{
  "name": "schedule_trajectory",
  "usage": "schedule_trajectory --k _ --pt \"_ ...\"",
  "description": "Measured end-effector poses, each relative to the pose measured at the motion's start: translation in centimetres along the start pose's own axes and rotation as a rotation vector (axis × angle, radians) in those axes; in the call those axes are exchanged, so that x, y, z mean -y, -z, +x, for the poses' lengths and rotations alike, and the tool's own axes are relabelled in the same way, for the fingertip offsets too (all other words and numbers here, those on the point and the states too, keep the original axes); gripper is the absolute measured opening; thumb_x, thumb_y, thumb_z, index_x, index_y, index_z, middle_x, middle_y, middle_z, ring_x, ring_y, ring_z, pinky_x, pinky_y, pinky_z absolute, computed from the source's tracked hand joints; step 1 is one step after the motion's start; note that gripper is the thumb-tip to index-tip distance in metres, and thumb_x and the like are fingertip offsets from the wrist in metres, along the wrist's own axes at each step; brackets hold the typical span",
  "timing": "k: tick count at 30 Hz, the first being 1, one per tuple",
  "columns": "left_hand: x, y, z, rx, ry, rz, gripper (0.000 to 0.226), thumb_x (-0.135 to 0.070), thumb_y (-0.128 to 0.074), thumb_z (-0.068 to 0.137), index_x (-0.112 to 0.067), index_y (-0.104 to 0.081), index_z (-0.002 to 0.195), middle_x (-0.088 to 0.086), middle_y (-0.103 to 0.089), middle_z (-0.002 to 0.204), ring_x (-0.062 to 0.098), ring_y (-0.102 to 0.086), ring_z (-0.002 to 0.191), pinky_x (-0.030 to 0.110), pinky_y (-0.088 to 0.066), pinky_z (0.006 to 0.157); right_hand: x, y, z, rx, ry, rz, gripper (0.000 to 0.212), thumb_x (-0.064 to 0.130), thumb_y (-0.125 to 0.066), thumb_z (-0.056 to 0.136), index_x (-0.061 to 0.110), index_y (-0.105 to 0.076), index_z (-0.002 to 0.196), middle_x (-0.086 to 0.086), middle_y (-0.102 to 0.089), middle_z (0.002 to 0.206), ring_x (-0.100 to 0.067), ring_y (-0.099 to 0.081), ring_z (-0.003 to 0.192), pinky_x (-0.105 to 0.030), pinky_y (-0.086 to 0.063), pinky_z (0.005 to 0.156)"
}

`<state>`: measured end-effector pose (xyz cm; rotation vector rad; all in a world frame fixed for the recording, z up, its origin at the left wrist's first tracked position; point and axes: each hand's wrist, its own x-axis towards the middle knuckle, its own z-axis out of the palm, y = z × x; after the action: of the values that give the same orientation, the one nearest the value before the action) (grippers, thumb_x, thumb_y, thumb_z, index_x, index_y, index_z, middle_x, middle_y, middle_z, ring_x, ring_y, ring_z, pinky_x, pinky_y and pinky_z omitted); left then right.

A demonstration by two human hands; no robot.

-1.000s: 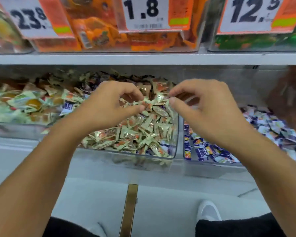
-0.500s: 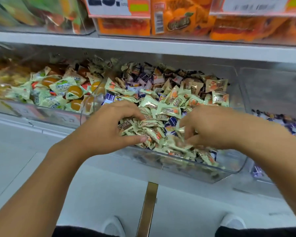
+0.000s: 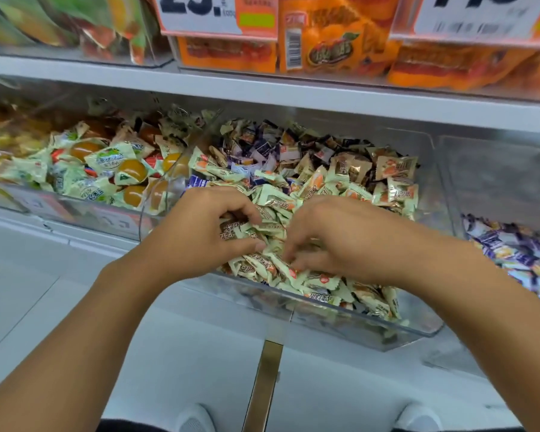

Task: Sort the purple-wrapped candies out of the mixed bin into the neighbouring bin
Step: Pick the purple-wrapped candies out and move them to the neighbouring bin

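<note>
While both hands' curled fingers dig pale wrappers, purple-wrapped candies (glossy, crumpled) sit behind.

lower shelf carrying three clear bins side by side | mixed bin sitting between fruit-candy bin and purple-candy bin

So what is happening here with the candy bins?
A person is digging with both hands in the mixed bin of wrapped candies on a shop shelf. The left hand and the right hand have their fingers curled into the cream-wrapped candies near the front. Purple-wrapped candies lie further back in the same bin. The neighbouring bin on the right holds purple ones. Whether either hand holds a purple candy cannot be seen.
</note>
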<state>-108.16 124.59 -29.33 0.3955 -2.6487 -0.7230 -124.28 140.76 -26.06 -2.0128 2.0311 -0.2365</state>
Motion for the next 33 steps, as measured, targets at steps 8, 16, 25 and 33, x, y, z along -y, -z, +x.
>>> schedule_trajectory --k 8,16,25,33 --pt "-1.9 -0.8 0.7 -0.012 -0.147 0.211 0.042 -0.059 -0.065 0.084 -0.026 -0.072 0.109 -0.015 -0.064 0.109 0.007 -0.056 0.108 0.033 -0.045 0.097 -2.8 2.4 -5.0 0.160 -0.292 -0.032 0.009 0.027 -0.074 0.083 0.030 -0.077 0.075 0.023 -0.070 0.072 0.010 -0.061 0.072 -0.007 -0.045 0.061" --pt "-3.7 -3.5 2.1 0.232 -0.153 0.383 0.065 -0.075 -0.050 0.080 -0.037 -0.061 0.131 -0.013 -0.057 0.133 0.012 -0.044 0.131 0.042 -0.033 0.111 -0.8 3.5 -2.9 -0.092 -0.282 -0.063 0.026 0.041 -0.086 0.071 0.032 -0.070 0.089 0.019 -0.066 0.090 -0.005 -0.061 0.091 -0.027 -0.050 0.077" --pt "-6.3 -5.4 3.0 0.112 0.030 0.565 0.033 -0.059 -0.054 0.092 -0.034 -0.070 0.106 -0.009 -0.062 0.110 0.019 -0.047 0.118 0.043 -0.034 0.102 -2.2 2.2 -1.7 0.013 -0.438 -0.294 0.017 0.028 -0.083 0.077 0.016 -0.073 0.084 -0.001 -0.068 0.084 -0.019 -0.065 0.077 -0.035 -0.059 0.068" --pt "-4.9 -3.9 2.9 0.204 -0.069 0.417 0.041 -0.046 -0.063 0.089 -0.043 -0.055 0.129 -0.024 -0.049 0.134 0.010 -0.039 0.129 0.042 -0.027 0.106 -2.8 3.0 -2.6 0.085 -0.480 -0.102 0.037 0.046 -0.089 0.066 0.021 -0.074 0.089 0.009 -0.067 0.070 -0.008 -0.062 0.073 -0.029 -0.054 0.067"
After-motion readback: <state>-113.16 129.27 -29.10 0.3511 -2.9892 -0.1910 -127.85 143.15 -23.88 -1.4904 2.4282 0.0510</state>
